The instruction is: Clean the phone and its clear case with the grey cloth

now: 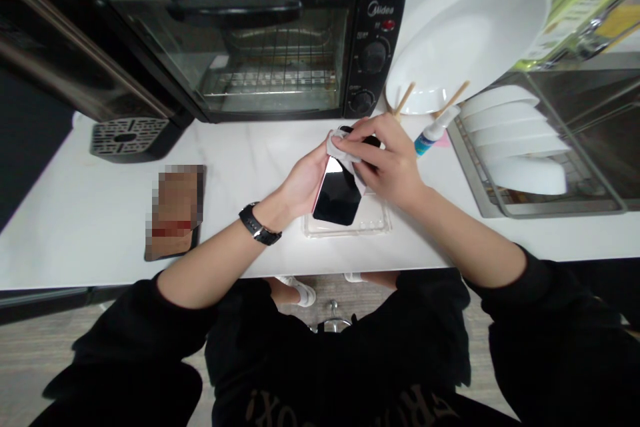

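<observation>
A phone (338,195) with a dark, shiny screen is held tilted above the counter, its left edge in my left hand (304,181). My right hand (389,159) pinches a white cloth (341,145) against the upper part of the screen. Beneath the phone, a clear plastic case or tray (376,219) lies on the white counter. A small spray bottle (425,138) with a blue label is just right of my right hand, beside something pink (442,141). My right palm hides part of the phone's right side.
A black toaster oven (270,57) stands behind my hands. At the left lies a flat object with a blurred picture (175,213), near a black drip tray (123,138). White plates (465,40) and a sink (483,193) with white bowls (530,175) are on the right.
</observation>
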The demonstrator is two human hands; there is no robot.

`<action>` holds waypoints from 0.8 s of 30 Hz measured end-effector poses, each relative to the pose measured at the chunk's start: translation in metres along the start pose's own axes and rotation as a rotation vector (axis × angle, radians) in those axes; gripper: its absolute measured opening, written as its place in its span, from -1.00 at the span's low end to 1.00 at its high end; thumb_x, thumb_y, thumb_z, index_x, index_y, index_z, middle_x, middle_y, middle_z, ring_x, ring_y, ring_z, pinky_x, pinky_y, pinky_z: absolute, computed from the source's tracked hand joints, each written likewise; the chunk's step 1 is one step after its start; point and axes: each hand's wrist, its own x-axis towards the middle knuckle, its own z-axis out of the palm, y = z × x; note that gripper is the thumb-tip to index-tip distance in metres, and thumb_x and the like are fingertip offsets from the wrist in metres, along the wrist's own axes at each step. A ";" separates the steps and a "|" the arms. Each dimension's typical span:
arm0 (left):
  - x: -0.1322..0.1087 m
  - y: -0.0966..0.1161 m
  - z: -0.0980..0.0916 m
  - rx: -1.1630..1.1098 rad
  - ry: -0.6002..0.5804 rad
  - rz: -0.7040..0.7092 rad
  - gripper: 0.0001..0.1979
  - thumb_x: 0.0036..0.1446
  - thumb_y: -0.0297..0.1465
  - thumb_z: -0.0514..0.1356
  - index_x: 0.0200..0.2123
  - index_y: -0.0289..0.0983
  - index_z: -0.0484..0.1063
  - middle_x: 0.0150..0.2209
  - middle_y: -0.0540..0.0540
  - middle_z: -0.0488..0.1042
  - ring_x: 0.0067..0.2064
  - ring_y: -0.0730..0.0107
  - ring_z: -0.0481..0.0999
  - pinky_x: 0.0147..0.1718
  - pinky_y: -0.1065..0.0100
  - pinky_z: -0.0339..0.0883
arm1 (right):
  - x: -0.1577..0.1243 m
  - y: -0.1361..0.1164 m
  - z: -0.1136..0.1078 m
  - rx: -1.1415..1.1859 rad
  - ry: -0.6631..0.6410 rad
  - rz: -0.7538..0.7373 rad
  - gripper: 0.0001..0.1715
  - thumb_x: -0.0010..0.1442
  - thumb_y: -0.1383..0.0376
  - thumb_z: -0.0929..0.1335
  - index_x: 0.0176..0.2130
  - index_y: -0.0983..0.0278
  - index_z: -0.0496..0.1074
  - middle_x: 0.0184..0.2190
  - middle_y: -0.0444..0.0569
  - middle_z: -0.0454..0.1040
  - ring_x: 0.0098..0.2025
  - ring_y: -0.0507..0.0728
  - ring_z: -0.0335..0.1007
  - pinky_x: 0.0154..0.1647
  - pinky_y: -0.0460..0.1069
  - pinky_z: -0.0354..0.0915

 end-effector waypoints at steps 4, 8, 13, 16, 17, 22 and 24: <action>-0.005 0.006 0.008 0.048 0.010 0.038 -0.49 0.58 -0.18 -0.03 0.45 -0.14 0.37 -0.20 0.00 0.72 -0.11 0.30 0.75 -0.10 0.35 0.60 | -0.003 -0.008 0.011 0.087 -0.005 -0.162 -0.68 0.51 0.28 0.32 0.12 0.00 0.59 -0.10 -0.10 0.59 -0.06 0.15 0.51 -0.05 0.12 0.45; -0.010 0.016 0.013 0.079 0.054 0.114 -0.44 0.58 -0.13 -0.07 0.53 -0.04 0.24 -0.08 -0.03 0.73 -0.02 0.25 0.75 -0.08 0.31 0.62 | -0.006 -0.021 0.019 0.193 -0.109 -0.313 -0.76 0.51 0.33 0.35 0.03 0.11 0.61 -0.13 -0.10 0.63 -0.04 0.11 0.51 -0.03 0.07 0.45; -0.011 0.026 0.010 0.091 0.108 0.246 -0.41 0.59 -0.09 -0.17 0.57 -0.02 0.15 -0.05 -0.08 0.73 -0.04 0.23 0.75 -0.11 0.30 0.62 | -0.003 -0.019 0.010 0.233 -0.181 -0.340 -0.73 0.52 0.34 0.31 0.02 0.11 0.60 -0.15 -0.09 0.63 -0.05 0.11 0.50 -0.01 0.10 0.43; -0.009 0.030 0.007 0.088 0.106 0.260 -0.41 0.60 -0.09 -0.19 0.57 0.03 0.11 -0.06 -0.08 0.73 -0.06 0.22 0.75 -0.17 0.28 0.62 | 0.000 -0.003 0.001 0.185 -0.142 -0.305 -0.64 0.49 0.38 0.28 0.06 0.05 0.59 -0.15 -0.07 0.61 -0.06 0.13 0.48 -0.04 0.13 0.41; -0.009 0.030 0.006 0.084 0.102 0.260 -0.41 0.60 -0.10 -0.19 0.57 0.02 0.12 -0.05 -0.08 0.73 -0.05 0.21 0.75 -0.18 0.28 0.62 | 0.000 0.003 -0.001 0.154 -0.116 -0.284 -0.63 0.49 0.38 0.28 0.08 0.02 0.59 -0.14 -0.07 0.60 -0.07 0.14 0.48 -0.05 0.15 0.40; -0.009 0.024 0.009 0.092 0.084 0.184 -0.48 0.59 -0.12 -0.07 0.46 -0.03 0.35 -0.01 -0.03 0.73 0.01 0.15 0.75 -0.05 0.17 0.64 | 0.002 0.022 -0.006 0.018 0.020 -0.175 -0.57 0.50 0.31 0.27 0.17 -0.11 0.55 -0.12 -0.08 0.55 -0.07 0.19 0.46 -0.07 0.21 0.36; -0.009 0.020 0.010 0.118 0.063 0.110 -0.51 0.58 -0.12 -0.04 0.39 -0.04 0.44 -0.02 0.00 0.73 0.03 0.14 0.74 0.00 0.15 0.63 | 0.002 0.023 -0.006 -0.012 0.068 -0.151 -0.56 0.50 0.31 0.27 0.19 -0.09 0.54 -0.12 -0.07 0.53 -0.09 0.18 0.45 -0.08 0.20 0.35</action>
